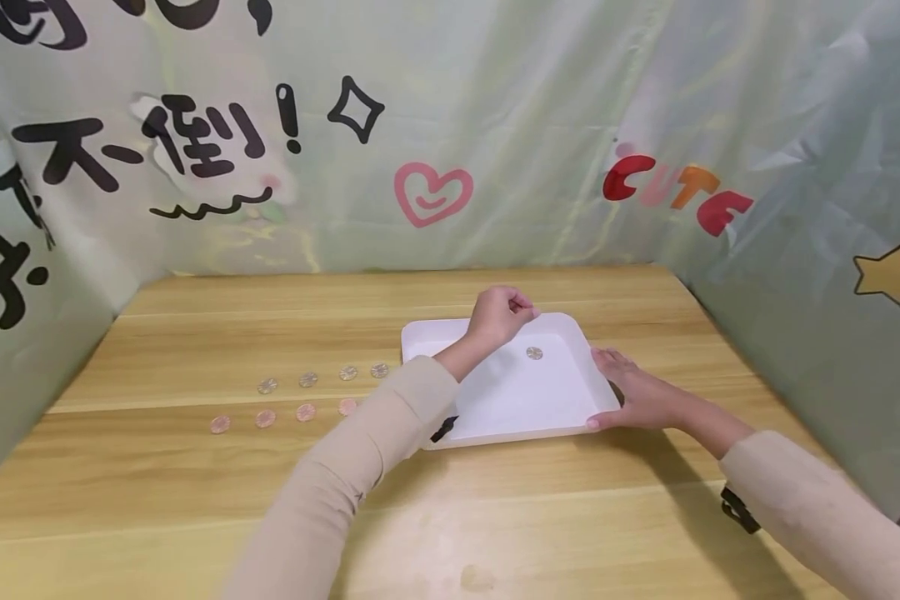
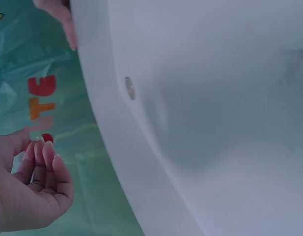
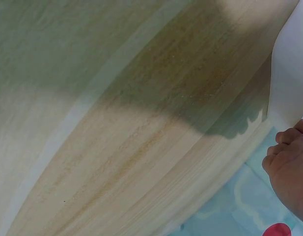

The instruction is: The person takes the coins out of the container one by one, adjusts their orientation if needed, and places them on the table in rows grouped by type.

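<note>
A shallow white tray (image 1: 528,408) sits right of the table's middle, with one silver-coloured coin (image 1: 534,353) inside near its back wall. My left hand (image 1: 498,317) hovers above the tray's back part, fingers curled and fingertips close to the thumb; no object shows between them in the left wrist view. With my right hand (image 1: 637,392) I grip the tray's right side, thumb at the front corner and fingers along the outer wall. Left of the tray lie a row of silver-coloured coins (image 1: 308,379) and, nearer me, a row of copper-coloured coins (image 1: 305,412). My left sleeve hides part of the tray.
The wooden table (image 1: 157,492) is enclosed by a pale printed curtain (image 1: 532,150) behind and at both sides. My left sleeve (image 1: 360,450) reaches across the tray's left front corner, close to the copper-coloured row.
</note>
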`<state>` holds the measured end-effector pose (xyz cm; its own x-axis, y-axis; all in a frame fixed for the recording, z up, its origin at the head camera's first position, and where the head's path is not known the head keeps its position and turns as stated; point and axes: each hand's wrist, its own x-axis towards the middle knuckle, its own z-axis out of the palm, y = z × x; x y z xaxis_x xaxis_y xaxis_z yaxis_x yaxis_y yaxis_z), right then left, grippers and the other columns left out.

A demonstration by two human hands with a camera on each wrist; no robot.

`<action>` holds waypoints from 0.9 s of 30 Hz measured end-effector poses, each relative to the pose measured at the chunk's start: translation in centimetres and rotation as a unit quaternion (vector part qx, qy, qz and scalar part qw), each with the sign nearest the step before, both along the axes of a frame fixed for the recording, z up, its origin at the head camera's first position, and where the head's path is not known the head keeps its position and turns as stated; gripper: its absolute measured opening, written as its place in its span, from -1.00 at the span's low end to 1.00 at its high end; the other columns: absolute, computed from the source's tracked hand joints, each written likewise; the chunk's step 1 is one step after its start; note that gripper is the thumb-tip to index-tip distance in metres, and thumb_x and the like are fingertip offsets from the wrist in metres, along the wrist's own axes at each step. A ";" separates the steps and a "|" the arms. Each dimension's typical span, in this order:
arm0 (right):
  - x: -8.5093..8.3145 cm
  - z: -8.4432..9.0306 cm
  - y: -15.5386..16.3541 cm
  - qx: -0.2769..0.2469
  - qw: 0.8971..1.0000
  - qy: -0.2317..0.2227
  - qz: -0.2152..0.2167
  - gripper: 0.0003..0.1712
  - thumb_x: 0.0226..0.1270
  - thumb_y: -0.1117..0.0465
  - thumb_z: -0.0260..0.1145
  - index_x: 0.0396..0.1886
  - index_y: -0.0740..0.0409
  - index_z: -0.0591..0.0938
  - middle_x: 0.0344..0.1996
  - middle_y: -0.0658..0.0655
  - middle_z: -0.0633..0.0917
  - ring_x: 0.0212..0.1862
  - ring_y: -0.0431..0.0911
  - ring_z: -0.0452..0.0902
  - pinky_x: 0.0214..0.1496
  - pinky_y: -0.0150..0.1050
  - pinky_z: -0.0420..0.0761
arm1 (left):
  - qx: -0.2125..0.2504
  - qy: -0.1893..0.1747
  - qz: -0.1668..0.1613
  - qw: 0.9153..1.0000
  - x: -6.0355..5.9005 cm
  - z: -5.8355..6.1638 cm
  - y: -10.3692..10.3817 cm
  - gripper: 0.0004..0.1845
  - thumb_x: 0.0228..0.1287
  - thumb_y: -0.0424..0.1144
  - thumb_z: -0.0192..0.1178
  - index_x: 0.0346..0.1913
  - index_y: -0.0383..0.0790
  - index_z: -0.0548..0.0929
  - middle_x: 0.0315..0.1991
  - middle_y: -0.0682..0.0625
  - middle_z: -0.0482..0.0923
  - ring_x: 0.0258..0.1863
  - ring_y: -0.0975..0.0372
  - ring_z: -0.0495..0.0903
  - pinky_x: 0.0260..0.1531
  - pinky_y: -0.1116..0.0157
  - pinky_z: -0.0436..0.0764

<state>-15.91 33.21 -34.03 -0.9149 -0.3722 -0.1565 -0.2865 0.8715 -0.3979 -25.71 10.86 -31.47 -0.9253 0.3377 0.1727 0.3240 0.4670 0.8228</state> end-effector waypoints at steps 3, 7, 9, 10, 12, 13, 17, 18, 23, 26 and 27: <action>0.0 0.0 0.1 -0.004 1.000 0.001 0.002 0.31 -0.09 -0.13 0.46 0.36 0.56 -0.06 0.36 0.57 0.00 0.37 0.45 -0.18 0.29 0.34 0.00 | -0.007 0.004 -0.011 1.000 -0.4 -0.5 0.8 -0.85 0.17 -0.23 0.27 -0.32 -0.27 0.67 -0.39 -0.06 0.65 -0.43 0.28 0.53 -0.47 0.53 0.44; 0.0 -0.1 0.3 -0.002 1.000 0.003 0.000 0.30 -0.08 -0.13 0.46 0.36 0.56 -0.07 0.36 0.56 0.00 0.37 0.44 -0.17 0.30 0.34 0.00 | -0.001 -0.008 -0.023 1.000 -0.8 -1.1 1.8 -0.85 0.15 -0.24 0.28 -0.33 -0.30 0.68 -0.38 -0.09 0.66 -0.46 0.31 0.51 -0.47 0.56 0.42; 0.0 -0.2 0.3 0.001 1.000 0.002 -0.003 0.31 -0.08 -0.14 0.45 0.37 0.55 -0.07 0.36 0.55 0.00 0.37 0.43 -0.17 0.31 0.33 -0.01 | -0.003 -0.019 -0.026 0.999 -1.0 -1.6 2.1 -0.85 0.15 -0.27 0.29 -0.34 -0.32 0.69 -0.36 -0.12 0.67 -0.48 0.33 0.47 -0.49 0.58 0.38; 0.0 -0.2 0.3 0.002 1.000 0.002 -0.003 0.31 -0.08 -0.15 0.45 0.37 0.54 -0.07 0.37 0.55 0.00 0.38 0.43 -0.17 0.31 0.33 -0.01 | -0.007 -0.025 -0.026 0.999 -1.1 -1.9 2.2 -0.86 0.14 -0.28 0.29 -0.34 -0.32 0.69 -0.36 -0.12 0.68 -0.50 0.34 0.45 -0.49 0.58 0.37; -0.1 -0.3 0.3 0.002 1.000 0.000 -0.004 0.31 -0.07 -0.16 0.45 0.37 0.53 -0.07 0.37 0.54 0.00 0.38 0.42 -0.17 0.32 0.32 -0.01 | -0.022 -0.034 -0.023 0.999 -1.3 -2.5 2.5 -0.87 0.13 -0.29 0.29 -0.35 -0.32 0.70 -0.35 -0.12 0.69 -0.51 0.36 0.41 -0.50 0.58 0.33; -0.1 -0.3 0.2 0.002 1.000 -0.001 -0.004 0.31 -0.07 -0.16 0.45 0.37 0.53 -0.08 0.37 0.54 -0.01 0.38 0.42 -0.18 0.32 0.32 -0.01 | -0.032 -0.040 -0.020 0.999 -1.4 -2.8 2.5 -0.87 0.13 -0.29 0.29 -0.35 -0.32 0.70 -0.34 -0.12 0.68 -0.51 0.36 0.40 -0.50 0.58 0.31; -0.3 -0.5 0.0 0.004 1.000 -0.005 -0.006 0.32 -0.07 -0.16 0.45 0.38 0.52 -0.09 0.38 0.53 -0.02 0.39 0.41 -0.19 0.32 0.32 -0.02 | -0.076 -0.055 -0.014 0.996 -1.9 -3.8 2.5 -0.87 0.10 -0.28 0.32 -0.33 -0.30 0.71 -0.32 -0.10 0.69 -0.48 0.35 0.39 -0.49 0.56 0.29; -0.3 -0.5 0.0 0.006 1.000 -0.006 -0.007 0.32 -0.07 -0.16 0.45 0.38 0.52 -0.09 0.38 0.53 -0.02 0.39 0.42 -0.19 0.32 0.32 -0.02 | -0.087 -0.058 -0.015 0.994 -2.0 -4.0 2.6 -0.87 0.09 -0.28 0.33 -0.33 -0.29 0.71 -0.32 -0.09 0.69 -0.48 0.34 0.40 -0.48 0.56 0.30; -0.2 -0.5 0.2 0.006 1.000 -0.007 -0.008 0.32 -0.07 -0.15 0.45 0.38 0.51 -0.10 0.37 0.54 -0.03 0.38 0.43 -0.19 0.32 0.33 -0.03 | -0.149 -0.078 -0.029 0.985 -2.2 -4.7 3.0 -0.81 0.01 -0.27 0.39 -0.31 -0.26 0.69 -0.32 -0.04 0.68 -0.45 0.29 0.46 -0.45 0.52 0.36; -0.2 -0.4 0.4 0.004 1.000 -0.009 -0.011 0.32 -0.07 -0.15 0.45 0.38 0.51 -0.11 0.37 0.54 -0.04 0.39 0.42 -0.20 0.32 0.33 -0.03 | -0.199 -0.073 -0.030 0.977 -2.0 -5.0 3.5 -0.84 0.03 -0.24 0.36 -0.32 -0.23 0.68 -0.32 0.01 0.65 -0.40 0.29 0.45 -0.44 0.49 0.39; -0.2 -0.4 0.4 0.003 1.000 -0.010 -0.012 0.32 -0.07 -0.15 0.45 0.38 0.51 -0.11 0.37 0.54 -0.04 0.39 0.42 -0.21 0.32 0.33 -0.04 | -0.213 -0.069 -0.029 0.974 -1.9 -5.0 3.7 -0.85 0.05 -0.23 0.34 -0.33 -0.23 0.67 -0.32 0.01 0.64 -0.38 0.28 0.45 -0.43 0.48 0.40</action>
<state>-16.08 33.64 -34.46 -0.9203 -0.3494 -0.1759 -0.2580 0.8801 -0.3985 -27.64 14.59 -36.51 -0.9067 0.4048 -0.1189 0.2606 0.7590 0.5966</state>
